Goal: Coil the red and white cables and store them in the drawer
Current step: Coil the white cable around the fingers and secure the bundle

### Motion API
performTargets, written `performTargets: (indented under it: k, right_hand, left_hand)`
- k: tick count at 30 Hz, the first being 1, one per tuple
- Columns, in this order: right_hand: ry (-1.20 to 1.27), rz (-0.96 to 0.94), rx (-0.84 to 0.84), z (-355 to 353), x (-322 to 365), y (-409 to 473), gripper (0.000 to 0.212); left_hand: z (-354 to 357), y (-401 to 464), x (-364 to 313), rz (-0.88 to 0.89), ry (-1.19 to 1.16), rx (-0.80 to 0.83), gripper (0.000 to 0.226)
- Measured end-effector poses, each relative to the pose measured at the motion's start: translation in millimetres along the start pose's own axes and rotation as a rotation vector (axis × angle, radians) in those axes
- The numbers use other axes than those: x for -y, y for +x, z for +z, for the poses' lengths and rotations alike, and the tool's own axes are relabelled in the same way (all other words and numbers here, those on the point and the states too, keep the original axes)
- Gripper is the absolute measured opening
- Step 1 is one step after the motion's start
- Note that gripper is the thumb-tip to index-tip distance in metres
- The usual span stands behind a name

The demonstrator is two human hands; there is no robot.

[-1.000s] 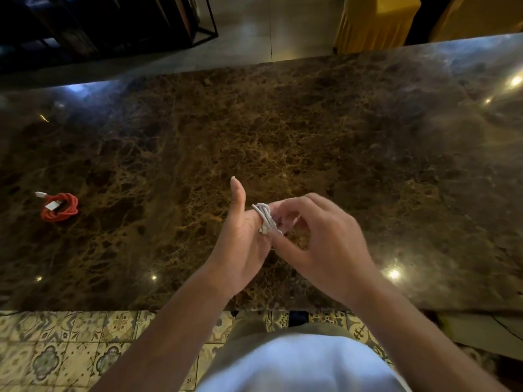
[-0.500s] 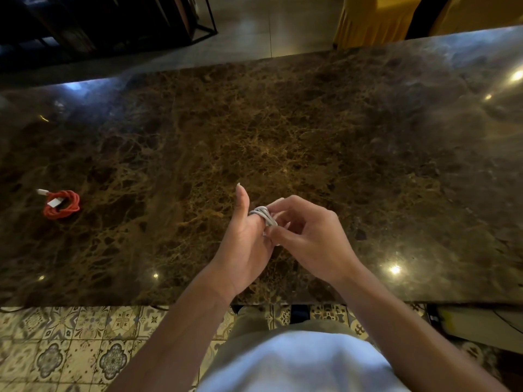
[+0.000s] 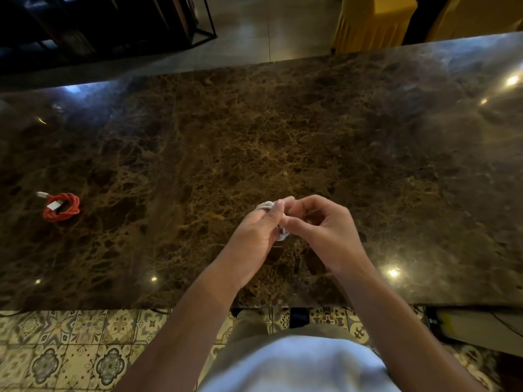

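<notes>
The white cable (image 3: 266,206) is wound into a small coil between my two hands, just above the brown marble table (image 3: 283,131). My left hand (image 3: 252,236) holds the coil, its thumb folded down over the loops. My right hand (image 3: 319,227) pinches the coil's lower part with thumb and fingers. Most of the white cable is hidden by my fingers. The red cable (image 3: 62,207) lies coiled on the table at the far left, with its white plugs showing. No drawer is in view.
The table's near edge runs just below my forearms, with patterned floor tiles (image 3: 70,349) beneath. Beyond the far edge stand a yellow covered chair (image 3: 373,21) and a dark metal frame (image 3: 184,24).
My left thumb, which stood upright, has folded down over the white coil. My right hand has shifted its pinch on the coil. The red cable has not moved.
</notes>
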State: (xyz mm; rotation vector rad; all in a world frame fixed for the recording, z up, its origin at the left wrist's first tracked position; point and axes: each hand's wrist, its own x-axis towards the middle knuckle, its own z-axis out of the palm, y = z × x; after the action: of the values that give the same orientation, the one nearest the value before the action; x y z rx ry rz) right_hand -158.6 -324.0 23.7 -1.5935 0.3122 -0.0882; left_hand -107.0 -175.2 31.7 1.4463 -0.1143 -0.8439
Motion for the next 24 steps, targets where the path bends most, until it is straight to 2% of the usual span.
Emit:
performTargets:
  k: [3, 5, 6, 8, 10, 11, 14, 16, 21, 24]
  right_hand:
    - [0.297, 0.089, 0.029, -18.9, 1.3, 7.2, 0.02]
    - [0.391, 0.177, 0.014, -30.6, -0.2, 16.5, 0.023]
    - [0.374, 0.22, 0.071, -32.4, -2.5, 20.8, 0.026]
    - [0.358, 0.322, 0.335, -27.1, -4.9, 24.5, 0.032]
    - [0.401, 0.414, 0.59, -18.4, -1.8, 18.6, 0.034]
    - [0.415, 0.415, 0.665, -15.3, -0.2, 13.2, 0.034]
    - [0.457, 0.32, 0.754, -6.6, -7.9, -2.6, 0.034]
    - [0.577, 0.335, 0.784, -1.8, -14.2, -11.5, 0.034]
    - [0.7, 0.421, 0.729, 6.6, -18.1, -25.3, 0.043]
    - [0.706, 0.407, 0.636, 5.9, -16.2, -27.7, 0.035]
  left_hand:
    - [-4.8, -7.5, -4.6, 0.032, 0.076, 0.065, 0.053]
    - [-8.8, -14.1, -3.8, -0.001, 0.027, 0.214, 0.055]
    - [-8.9, -17.8, -2.9, -0.013, -0.002, 0.314, 0.056]
    - [-4.3, -23.9, -1.7, -0.014, -0.065, 0.485, 0.059]
    - [2.4, -26.6, -1.9, 0.002, -0.13, 0.579, 0.059]
    - [4.5, -27.1, -3.3, 0.016, -0.167, 0.604, 0.06]
    - [1.5, -27.4, -9.6, 0.068, -0.238, 0.629, 0.06]
    - [-3.6, -28.1, -12.3, 0.095, -0.258, 0.596, 0.058]
    - [-10.7, -28.6, -10.2, 0.165, -0.195, 0.499, 0.062]
    - [-7.1, -29.4, -11.7, 0.161, -0.239, 0.507, 0.061]
